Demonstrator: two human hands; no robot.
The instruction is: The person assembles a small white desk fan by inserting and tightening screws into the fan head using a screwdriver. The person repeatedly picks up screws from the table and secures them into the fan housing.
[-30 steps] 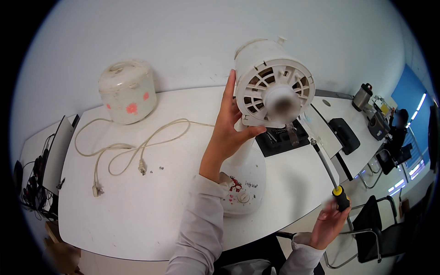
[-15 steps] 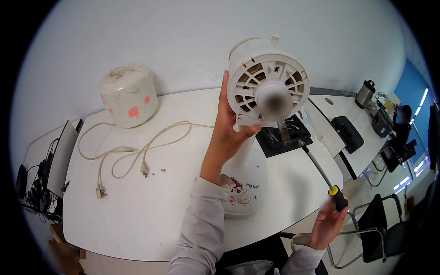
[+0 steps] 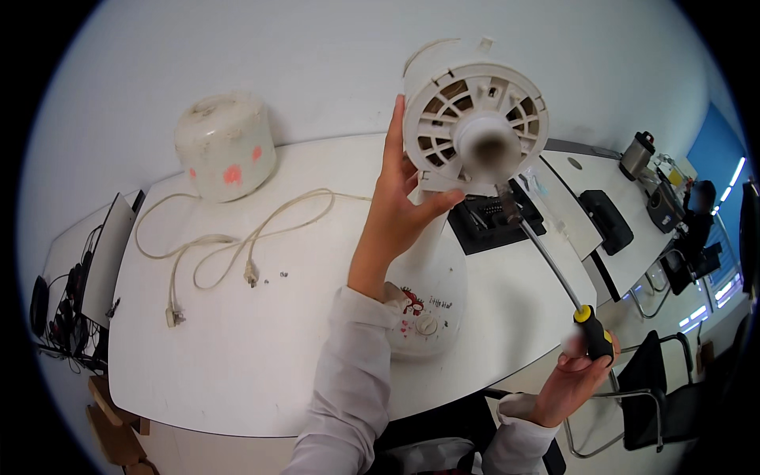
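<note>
Off-white fan (image 3: 479,93), slotted round face, pale hub (image 3: 473,131) with dark blurred centre; red figures, knob (image 3: 427,324) on base (image 3: 435,277). Stands on counter (image 3: 237,372). Left hand (image 3: 388,212): fingers spread, gripping housing (image 3: 434,67). Right hand (image 3: 576,384): fingers round screwdriver (image 3: 558,275).

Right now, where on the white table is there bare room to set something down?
The largest bare patch of the white table lies between the plugs, the near edge and the left sleeve. A smaller one lies between the white appliance's base, the black tray and the right edge. Crowded: around the rice cooker and cords.
</note>
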